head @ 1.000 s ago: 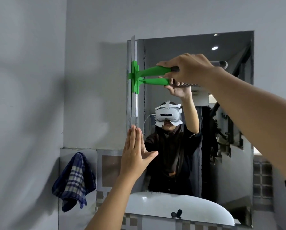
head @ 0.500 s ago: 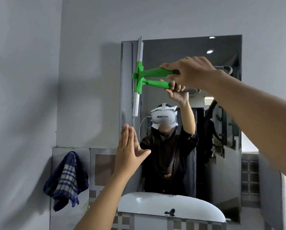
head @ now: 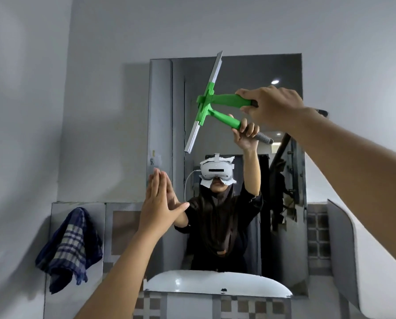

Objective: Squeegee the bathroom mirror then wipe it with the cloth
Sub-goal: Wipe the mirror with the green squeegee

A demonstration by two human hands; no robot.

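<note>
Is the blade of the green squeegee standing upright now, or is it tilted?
Tilted. The squeegee blade leans, its top end further right than its bottom end, across the mirror.

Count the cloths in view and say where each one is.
1. A blue checked cloth hangs on the wall left of the mirror, below the squeegee and untouched by either hand. None shows in the mirror; others may lie out of view.

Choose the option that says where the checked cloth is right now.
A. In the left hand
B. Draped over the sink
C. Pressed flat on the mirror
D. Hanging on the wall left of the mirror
D: the checked cloth hangs on the wall, left of the mirror, in neither hand.
</note>
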